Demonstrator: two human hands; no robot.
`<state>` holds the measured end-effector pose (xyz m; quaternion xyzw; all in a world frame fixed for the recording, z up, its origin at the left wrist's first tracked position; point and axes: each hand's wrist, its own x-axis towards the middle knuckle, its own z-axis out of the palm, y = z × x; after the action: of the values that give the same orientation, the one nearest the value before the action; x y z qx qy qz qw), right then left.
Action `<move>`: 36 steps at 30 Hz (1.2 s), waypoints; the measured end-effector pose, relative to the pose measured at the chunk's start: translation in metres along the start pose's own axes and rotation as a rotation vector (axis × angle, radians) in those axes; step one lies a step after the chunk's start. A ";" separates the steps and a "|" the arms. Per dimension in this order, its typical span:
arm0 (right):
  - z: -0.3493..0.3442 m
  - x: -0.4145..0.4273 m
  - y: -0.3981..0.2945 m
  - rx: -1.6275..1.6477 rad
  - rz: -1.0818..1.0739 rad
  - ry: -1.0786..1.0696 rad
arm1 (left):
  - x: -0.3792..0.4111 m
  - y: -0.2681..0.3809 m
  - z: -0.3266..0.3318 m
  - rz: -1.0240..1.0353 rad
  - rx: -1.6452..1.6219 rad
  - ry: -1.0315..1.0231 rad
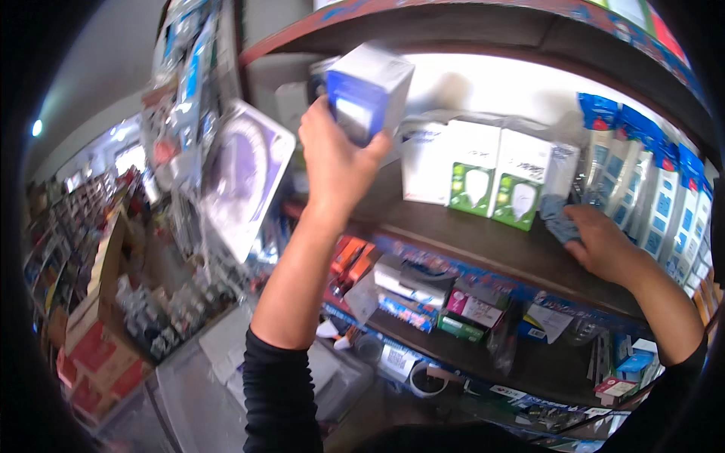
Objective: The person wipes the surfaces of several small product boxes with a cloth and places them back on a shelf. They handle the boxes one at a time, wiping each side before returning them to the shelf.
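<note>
My left hand grips a blue and white cardboard box, held up at the left part of the upper shelf. My right hand holds a crumpled grey-blue cloth low against the right end of a row of boxes. In that row stand a white box and green and white light bulb boxes, upright on the brown shelf board. Right of the cloth, blue-topped packs of power strips stand in a row.
A clear-fronted pack with a white ring hangs at the shelf's left side. Lower shelves hold small boxes, a tape roll and packets. Cardboard cartons stand at the lower left. Another shelf edge runs above.
</note>
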<state>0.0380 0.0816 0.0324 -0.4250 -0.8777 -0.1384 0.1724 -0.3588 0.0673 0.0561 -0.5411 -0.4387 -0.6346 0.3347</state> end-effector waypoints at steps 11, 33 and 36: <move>-0.009 -0.039 0.035 0.147 0.027 -0.106 | -0.106 0.039 -0.121 -0.088 -0.057 -0.177; 0.049 0.036 -0.147 -0.075 -0.836 -0.181 | -0.379 0.053 -0.273 -0.900 0.247 -0.107; 0.130 0.022 -0.285 -0.194 -1.255 -0.467 | -0.385 0.022 -0.329 -0.804 0.540 0.050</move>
<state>-0.2253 -0.0237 -0.1031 0.1329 -0.9560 -0.1951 -0.1740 -0.3952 -0.2623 -0.3274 -0.2072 -0.7539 -0.5899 0.2020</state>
